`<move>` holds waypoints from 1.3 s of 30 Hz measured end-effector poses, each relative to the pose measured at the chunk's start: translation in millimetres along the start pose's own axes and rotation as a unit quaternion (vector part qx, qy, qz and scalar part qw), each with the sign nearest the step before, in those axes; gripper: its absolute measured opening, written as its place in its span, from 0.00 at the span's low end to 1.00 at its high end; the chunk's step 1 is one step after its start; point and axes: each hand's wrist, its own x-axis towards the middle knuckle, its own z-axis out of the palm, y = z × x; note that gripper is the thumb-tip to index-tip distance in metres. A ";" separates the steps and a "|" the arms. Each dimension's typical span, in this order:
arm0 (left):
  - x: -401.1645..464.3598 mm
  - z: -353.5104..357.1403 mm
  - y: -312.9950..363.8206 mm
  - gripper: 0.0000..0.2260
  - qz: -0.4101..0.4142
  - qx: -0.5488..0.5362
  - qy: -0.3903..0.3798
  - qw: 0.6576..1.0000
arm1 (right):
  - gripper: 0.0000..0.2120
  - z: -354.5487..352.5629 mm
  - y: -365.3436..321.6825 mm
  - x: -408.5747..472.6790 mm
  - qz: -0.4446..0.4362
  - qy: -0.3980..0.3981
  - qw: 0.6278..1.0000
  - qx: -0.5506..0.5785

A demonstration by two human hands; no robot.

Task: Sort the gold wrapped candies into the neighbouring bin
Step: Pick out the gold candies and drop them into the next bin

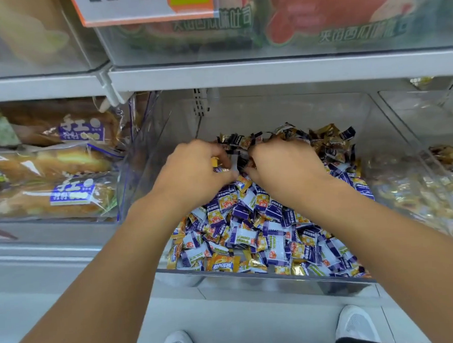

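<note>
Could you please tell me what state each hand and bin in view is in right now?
left hand: in the bin, fingers curled, pinching wrapped candies.
right hand: fingers buried in the pile; its grip is hidden.
candy bin: open-topped, holding mixed purple and gold candies.
neighbouring bin: on the right, already holding gold-wrapped pieces.
bread bin: stocked with bagged loaves.
</note>
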 end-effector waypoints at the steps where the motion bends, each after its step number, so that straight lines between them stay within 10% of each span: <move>1: -1.1 0.9 2.5 0.09 0.012 0.009 -0.019 1.000 | 0.08 -0.8 0.6 -2.5 -0.013 -0.002 1.000 -0.010; 11: -1.0 4.7 12.8 0.19 0.071 0.142 -0.075 0.984 | 0.05 -17.3 28.7 -4.7 0.061 0.031 0.962 0.264; 16: 1.0 8.0 3.3 0.07 0.069 0.107 -0.044 0.991 | 0.20 -18.7 13.8 -16.3 -0.028 -0.079 0.982 0.168; 21: 3.5 9.5 -9.8 0.11 0.052 0.024 -0.027 0.998 | 0.14 -9.0 3.9 -13.8 -0.009 -0.042 0.998 0.042; 26: 2.4 14.1 -10.2 0.14 0.011 0.023 0.019 1.000 | 0.06 -12.1 7.4 -12.7 -0.002 -0.039 0.983 0.181; 28: 3.9 14.4 -9.2 0.12 -0.014 0.020 0.030 0.999 | 0.05 -17.9 11.5 -10.0 0.095 -0.064 0.927 0.356; 32: 3.8 7.6 -0.8 0.12 -0.039 -0.072 0.039 0.996 | 0.10 -33.5 27.6 -11.0 0.298 -0.136 0.556 0.764; 34: 1.7 -0.8 5.4 0.10 -0.073 -0.236 0.052 0.968 | 0.15 -33.8 31.2 -13.9 0.317 -0.150 0.507 0.788; 36: -0.5 -8.0 8.5 0.06 -0.106 -0.399 0.036 0.910 | 0.14 -30.2 31.5 -15.5 0.319 -0.156 0.577 0.735; 39: -4.7 -11.7 11.1 0.05 -0.150 -0.529 -0.021 0.835 | 0.05 -28.2 29.3 -17.9 0.234 -0.127 0.823 0.502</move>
